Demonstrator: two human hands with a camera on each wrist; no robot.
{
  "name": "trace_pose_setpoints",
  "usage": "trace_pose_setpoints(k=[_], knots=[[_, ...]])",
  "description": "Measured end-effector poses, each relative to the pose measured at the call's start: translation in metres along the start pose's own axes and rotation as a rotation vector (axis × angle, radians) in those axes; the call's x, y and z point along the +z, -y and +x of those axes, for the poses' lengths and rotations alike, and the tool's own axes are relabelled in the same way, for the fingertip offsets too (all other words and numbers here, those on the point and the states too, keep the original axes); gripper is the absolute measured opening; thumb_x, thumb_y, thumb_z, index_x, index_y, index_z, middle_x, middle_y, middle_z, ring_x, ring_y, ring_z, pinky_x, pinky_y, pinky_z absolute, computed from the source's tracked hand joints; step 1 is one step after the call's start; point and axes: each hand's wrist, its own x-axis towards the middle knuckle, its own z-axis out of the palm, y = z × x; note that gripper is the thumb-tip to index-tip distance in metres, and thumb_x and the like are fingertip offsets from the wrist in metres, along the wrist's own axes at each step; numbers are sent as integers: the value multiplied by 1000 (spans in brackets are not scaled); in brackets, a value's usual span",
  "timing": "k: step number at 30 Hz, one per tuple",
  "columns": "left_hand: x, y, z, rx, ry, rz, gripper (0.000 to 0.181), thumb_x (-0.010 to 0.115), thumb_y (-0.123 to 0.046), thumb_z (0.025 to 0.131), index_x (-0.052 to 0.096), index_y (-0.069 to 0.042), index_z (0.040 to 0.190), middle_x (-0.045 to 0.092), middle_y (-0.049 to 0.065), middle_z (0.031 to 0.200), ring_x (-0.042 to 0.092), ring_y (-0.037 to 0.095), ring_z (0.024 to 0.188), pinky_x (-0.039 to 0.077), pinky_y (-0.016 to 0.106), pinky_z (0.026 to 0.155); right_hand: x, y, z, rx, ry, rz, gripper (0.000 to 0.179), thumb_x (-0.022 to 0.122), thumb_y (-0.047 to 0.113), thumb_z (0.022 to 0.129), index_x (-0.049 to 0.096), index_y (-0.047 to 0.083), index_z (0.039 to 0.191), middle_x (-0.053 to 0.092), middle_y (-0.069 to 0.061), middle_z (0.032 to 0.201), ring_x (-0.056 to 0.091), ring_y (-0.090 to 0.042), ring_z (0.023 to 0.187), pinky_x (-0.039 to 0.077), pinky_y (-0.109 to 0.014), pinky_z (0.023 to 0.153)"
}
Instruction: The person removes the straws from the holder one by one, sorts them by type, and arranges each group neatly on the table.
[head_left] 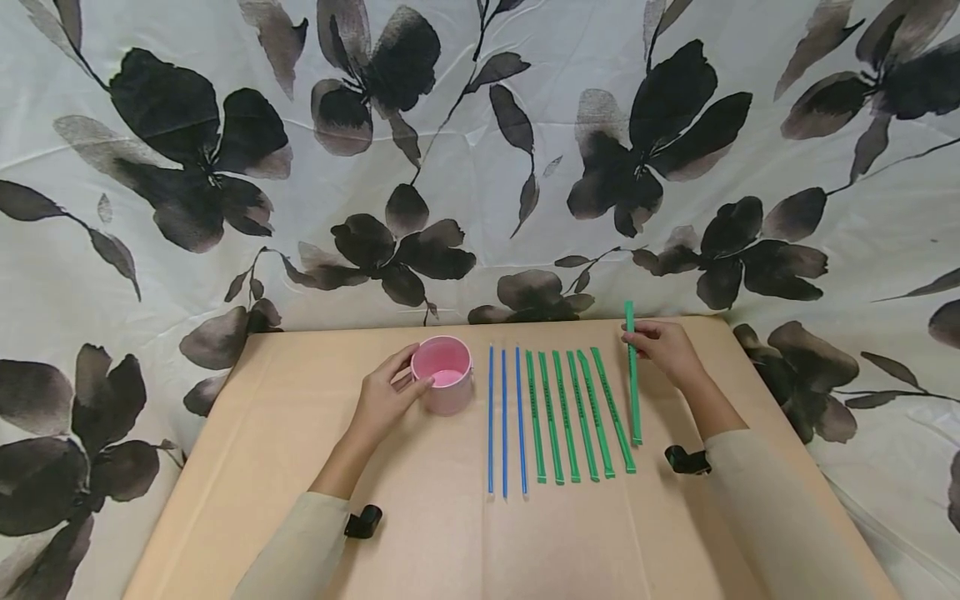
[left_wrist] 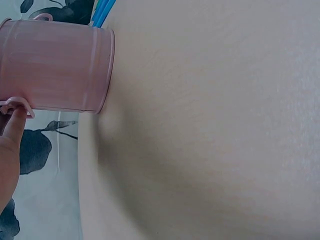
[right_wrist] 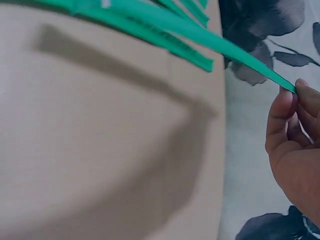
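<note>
My left hand (head_left: 387, 393) grips a small pink bucket (head_left: 448, 400) from its left side, thumb near the rim. In the left wrist view a finger sits at a small loop on the side of the bucket (left_wrist: 55, 65). No contents show inside it. My right hand (head_left: 666, 352) pinches one green wrapped straw (head_left: 633, 392) near its far end, right of the row. The right wrist view shows thumb and fingertip on the tip of the strip. Several green wrapped straws (head_left: 571, 417) and three thin blue straws (head_left: 505, 425) lie side by side between my hands.
Everything lies on a light wooden-coloured table (head_left: 300, 417). Behind it and at both sides hangs or lies a white cloth (head_left: 465, 150) with dark flowers. Small black cameras (head_left: 363, 522) are worn at both wrists.
</note>
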Motion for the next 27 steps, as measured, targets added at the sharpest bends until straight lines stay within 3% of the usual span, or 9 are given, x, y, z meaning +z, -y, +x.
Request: trace_pose_setpoints(k=[7, 11, 18, 27], knots=[[1, -1, 0, 11, -1, -2, 64, 77, -2, 91, 48, 9, 148, 50, 30, 151, 51, 48, 138, 50, 50, 112, 10, -21, -2, 43, 65, -49, 42, 62, 18, 105, 60, -11, 135, 67, -22, 116, 61, 0, 81, 65, -26, 80], [1, -2, -1, 7, 2, 2, 64, 77, -3, 92, 48, 9, 148, 50, 30, 150, 51, 47, 139, 51, 47, 112, 17, -29, -3, 64, 75, -56, 41, 61, 15, 106, 59, -13, 135, 64, -29, 124, 61, -1, 81, 63, -24, 77], [2, -4, -5, -13, 1, 1, 65, 78, -5, 92, 49, 8, 148, 51, 30, 150, 51, 47, 138, 50, 49, 112, 24, -38, -7, 81, 34, -142, 35, 66, 19, 103, 68, -8, 125, 73, -22, 110, 63, -7, 81, 57, -17, 67], [2, -5, -10, -7, -5, -2, 65, 78, -3, 91, 49, 9, 147, 51, 30, 149, 51, 49, 137, 50, 52, 112, 31, -43, -15, 116, 26, -220, 37, 71, 26, 99, 68, -4, 121, 74, -12, 96, 64, -13, 76, 55, -22, 65]])
